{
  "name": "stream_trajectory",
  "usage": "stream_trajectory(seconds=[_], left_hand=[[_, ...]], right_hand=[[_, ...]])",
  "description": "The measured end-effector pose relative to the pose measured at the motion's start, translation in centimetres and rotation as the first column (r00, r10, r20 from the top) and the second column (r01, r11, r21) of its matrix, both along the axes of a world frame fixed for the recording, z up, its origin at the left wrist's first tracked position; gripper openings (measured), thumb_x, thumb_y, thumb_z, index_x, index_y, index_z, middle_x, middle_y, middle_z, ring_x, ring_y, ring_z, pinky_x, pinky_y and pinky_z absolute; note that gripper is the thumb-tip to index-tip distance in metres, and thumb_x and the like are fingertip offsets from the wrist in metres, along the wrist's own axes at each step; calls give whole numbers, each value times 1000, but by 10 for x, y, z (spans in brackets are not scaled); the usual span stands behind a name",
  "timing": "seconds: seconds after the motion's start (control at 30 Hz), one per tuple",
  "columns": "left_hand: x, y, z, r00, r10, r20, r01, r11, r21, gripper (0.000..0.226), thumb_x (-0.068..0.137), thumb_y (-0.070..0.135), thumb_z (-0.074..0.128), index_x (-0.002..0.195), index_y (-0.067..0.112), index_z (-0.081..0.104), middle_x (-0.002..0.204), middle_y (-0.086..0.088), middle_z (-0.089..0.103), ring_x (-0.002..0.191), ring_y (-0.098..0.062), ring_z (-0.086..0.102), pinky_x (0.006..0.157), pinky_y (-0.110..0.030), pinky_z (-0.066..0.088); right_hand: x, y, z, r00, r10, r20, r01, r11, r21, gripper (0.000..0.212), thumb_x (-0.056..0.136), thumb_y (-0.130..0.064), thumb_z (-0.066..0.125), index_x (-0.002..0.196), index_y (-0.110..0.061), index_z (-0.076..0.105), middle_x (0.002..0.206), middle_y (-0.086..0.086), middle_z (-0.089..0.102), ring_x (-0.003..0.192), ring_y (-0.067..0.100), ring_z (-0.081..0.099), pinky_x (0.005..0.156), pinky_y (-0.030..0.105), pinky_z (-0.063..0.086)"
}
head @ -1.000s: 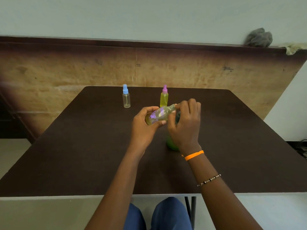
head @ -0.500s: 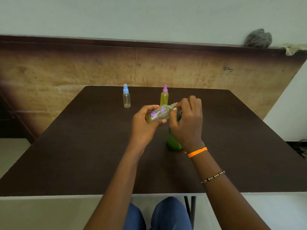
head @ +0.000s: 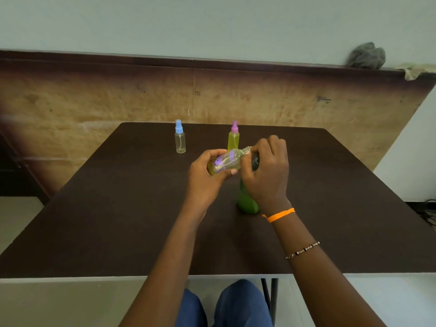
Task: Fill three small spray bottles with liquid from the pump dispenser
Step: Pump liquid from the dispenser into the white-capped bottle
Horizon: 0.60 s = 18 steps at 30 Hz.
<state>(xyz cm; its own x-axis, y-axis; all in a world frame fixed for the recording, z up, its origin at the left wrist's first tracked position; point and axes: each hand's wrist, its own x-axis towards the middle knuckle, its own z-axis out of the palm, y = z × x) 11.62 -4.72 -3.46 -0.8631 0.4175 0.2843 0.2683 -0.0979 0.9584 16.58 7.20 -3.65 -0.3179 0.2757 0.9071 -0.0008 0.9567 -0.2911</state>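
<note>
Filling is looking partly done. Left hand point(head: 203, 178) is gripping a tilted spray bottle point(head: 225, 162) with purple print, partly full of yellow-green liquid, its neck at the pump dispenser point(head: 246, 199). Right hand point(head: 266, 171) is curling its fingers point(head: 271, 147) over the pump head. On the counter point(head: 118, 220), a pink-capped bottle point(head: 233, 138) is standing full near the far edge, while a blue-capped bottle point(head: 180, 140) well to its left is appearing empty and waiting.
</note>
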Motion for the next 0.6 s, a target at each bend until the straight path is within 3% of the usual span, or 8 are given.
stream_trajectory(seconds=[0.23, 0.6], left_hand=[[1, 0, -3, 1000, 7, -1, -7, 1000, 3, 43, 69, -4, 76, 107, 10, 62, 93, 7, 65, 77, 11, 61, 66, -7, 48], [-1, 3, -4, 999, 16, -29, -16, 1000, 9, 43, 69, -1, 76, 107, 12, 62, 97, 6, 66, 83, 7, 61, 73, -11, 49]], right_hand=[[-3, 4, -15, 999, -40, 1, 40, 997, 71, 14, 79, -12, 52, 73, 0, 56, 74, 14, 48, 69, 26, 39, 60, 36, 36], [2, -2, -9, 1000, -11, 27, 11, 1000, -6, 18, 71, -10, 51, 80, 3, 58, 79, 15, 49, 75, 23, 39, 66, 28, 34]])
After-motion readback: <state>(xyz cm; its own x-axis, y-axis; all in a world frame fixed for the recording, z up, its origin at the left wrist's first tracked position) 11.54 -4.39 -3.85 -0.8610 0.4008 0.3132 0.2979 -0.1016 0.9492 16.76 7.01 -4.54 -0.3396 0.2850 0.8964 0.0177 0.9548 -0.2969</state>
